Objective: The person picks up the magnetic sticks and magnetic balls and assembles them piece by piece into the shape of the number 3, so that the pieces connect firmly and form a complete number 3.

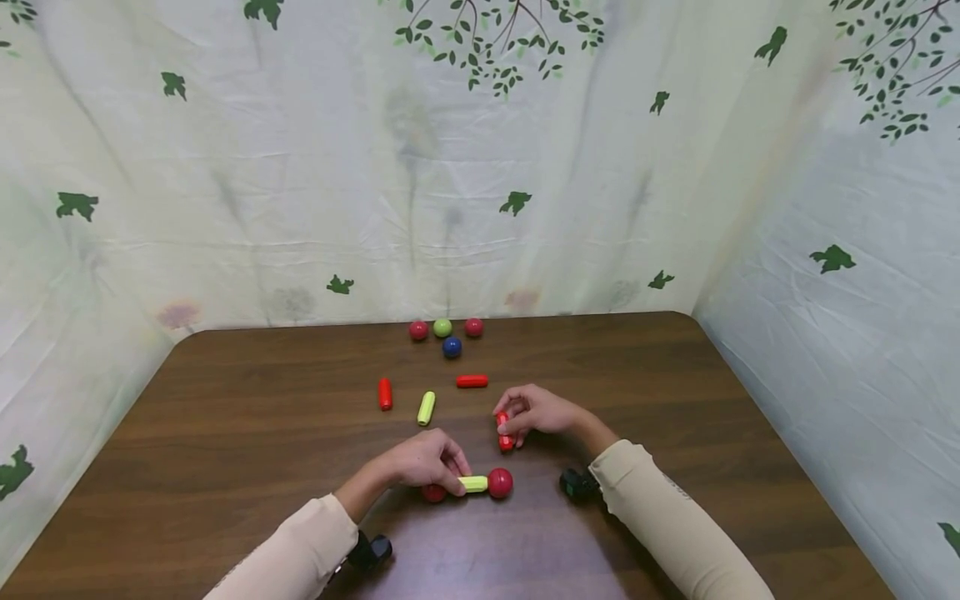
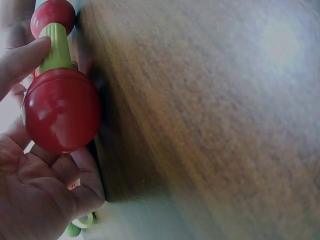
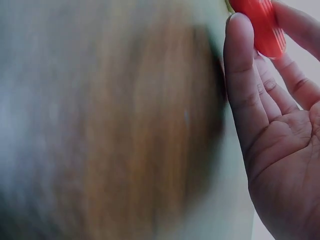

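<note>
My left hand (image 1: 426, 460) pinches a short yellow-green grooved rod (image 1: 474, 483) near the front of the table. On the rod's right end is a red ball (image 1: 500, 482); another red ball (image 1: 432, 493) at its left end is partly covered by the hand. In the left wrist view the thumb lies on the rod (image 2: 57, 50) between the two balls. Up and to the right, my right hand (image 1: 546, 412) holds a red rod (image 1: 506, 442) between thumb and fingers. The right wrist view shows only part of this red rod (image 3: 267, 30) at the top edge.
Beyond the hands lie a red rod (image 1: 385, 394), a yellow-green rod (image 1: 426, 408) and another red rod (image 1: 472, 381). At the far edge of the wooden table (image 1: 262, 417) sit two red balls, a green ball (image 1: 442, 328) and a blue ball (image 1: 452, 347). A patterned curtain (image 1: 337, 208) hangs behind.
</note>
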Available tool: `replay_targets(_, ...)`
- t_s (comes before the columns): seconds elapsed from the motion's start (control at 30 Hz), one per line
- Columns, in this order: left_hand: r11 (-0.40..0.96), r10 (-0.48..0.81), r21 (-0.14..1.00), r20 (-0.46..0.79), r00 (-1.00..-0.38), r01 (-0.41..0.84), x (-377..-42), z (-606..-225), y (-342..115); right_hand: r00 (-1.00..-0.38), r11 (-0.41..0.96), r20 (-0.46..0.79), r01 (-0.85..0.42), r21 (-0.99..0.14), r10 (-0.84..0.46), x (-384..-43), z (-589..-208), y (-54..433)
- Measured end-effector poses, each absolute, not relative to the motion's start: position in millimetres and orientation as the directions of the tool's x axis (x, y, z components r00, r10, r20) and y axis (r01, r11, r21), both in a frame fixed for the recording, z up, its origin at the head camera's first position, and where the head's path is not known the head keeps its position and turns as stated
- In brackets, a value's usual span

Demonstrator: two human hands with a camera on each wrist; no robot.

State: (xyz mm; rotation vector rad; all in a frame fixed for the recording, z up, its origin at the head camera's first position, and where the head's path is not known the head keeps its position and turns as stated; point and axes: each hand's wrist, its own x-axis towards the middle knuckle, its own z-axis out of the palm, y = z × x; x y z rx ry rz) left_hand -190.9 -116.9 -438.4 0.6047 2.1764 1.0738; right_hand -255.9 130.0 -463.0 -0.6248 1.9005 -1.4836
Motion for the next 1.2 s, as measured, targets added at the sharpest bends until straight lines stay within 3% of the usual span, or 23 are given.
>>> replay_targets(0.4,0.564,0.634,0.816,-0.328,-0.7,0.129,-191,-438,-115,-0.634,0.233,-0.226,0.074,-0.97,-0.739,-247,-460,120)
replay_targets(1.2,0.541,0.653,0.829,-0.307,-0.692,0.143,-191,-439,-117,-0.635,0.237,-0.234,0.081,-0.968,-0.737,-239,-462,119)
